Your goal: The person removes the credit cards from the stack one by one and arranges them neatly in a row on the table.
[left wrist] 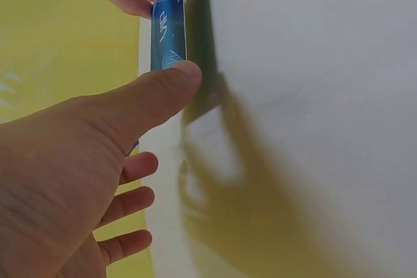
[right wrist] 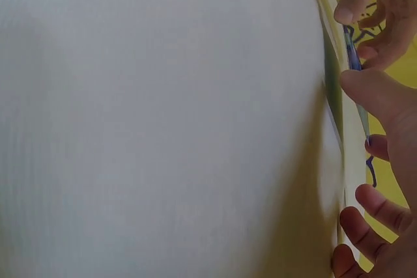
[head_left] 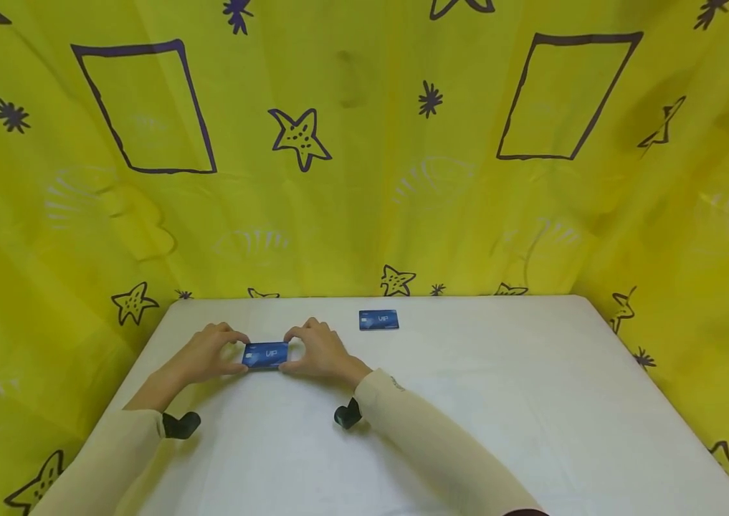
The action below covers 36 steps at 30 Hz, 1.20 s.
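A blue card marked VIP (head_left: 265,354) is held face up between both hands, left of the middle of the table. My left hand (head_left: 211,352) pinches its left end, thumb at the near corner and index finger at the far one. At the right end my right hand (head_left: 317,350) grips the card the same way. In the left wrist view the card (left wrist: 168,27) is raised off the white surface and casts a shadow beside it. The right wrist view shows the card (right wrist: 354,56) almost edge-on. Both hands' other fingers stay off it.
A second blue VIP card (head_left: 378,319) lies flat near the table's back edge, right of the hands. The white table (head_left: 499,401) is enclosed at the back and sides by a yellow curtain (head_left: 351,215) with drawn stars and frames. Dark wrist pieces (head_left: 181,426) stick out from the sleeves.
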Tool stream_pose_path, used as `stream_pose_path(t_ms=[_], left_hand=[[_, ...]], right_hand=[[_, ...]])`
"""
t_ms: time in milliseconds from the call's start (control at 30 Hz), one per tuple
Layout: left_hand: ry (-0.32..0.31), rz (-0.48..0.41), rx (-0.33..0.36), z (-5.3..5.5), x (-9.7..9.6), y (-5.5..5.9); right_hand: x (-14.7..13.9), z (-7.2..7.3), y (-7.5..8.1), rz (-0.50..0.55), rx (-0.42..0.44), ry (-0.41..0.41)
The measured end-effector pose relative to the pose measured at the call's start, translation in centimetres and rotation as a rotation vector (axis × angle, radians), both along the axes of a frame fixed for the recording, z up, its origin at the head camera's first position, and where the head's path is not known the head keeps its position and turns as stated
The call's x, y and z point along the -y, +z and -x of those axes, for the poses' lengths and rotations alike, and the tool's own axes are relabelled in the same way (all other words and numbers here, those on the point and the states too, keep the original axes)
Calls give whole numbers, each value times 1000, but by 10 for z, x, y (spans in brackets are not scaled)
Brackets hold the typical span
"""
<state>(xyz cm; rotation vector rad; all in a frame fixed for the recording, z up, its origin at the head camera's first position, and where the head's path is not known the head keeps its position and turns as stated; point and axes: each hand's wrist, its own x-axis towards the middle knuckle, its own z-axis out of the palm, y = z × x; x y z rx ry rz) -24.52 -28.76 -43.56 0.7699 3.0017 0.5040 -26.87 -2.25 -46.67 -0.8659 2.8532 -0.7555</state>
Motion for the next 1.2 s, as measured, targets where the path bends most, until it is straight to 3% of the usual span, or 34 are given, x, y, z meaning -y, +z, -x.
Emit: stream_pose_path(t_ms=[333, 733, 1000, 1200], left_hand=[[24, 9, 56, -6, 11, -2], [67, 32, 125, -7, 11, -2], [56, 12, 178, -5, 11, -3], [55, -10, 180, -5, 12, -4]], right_hand=[[13, -6, -1, -56, -39, -3], [17, -6, -7, -94, -47, -5], [18, -8, -5, -110, -52, -5], [18, -8, -7, -111, -63, -14]])
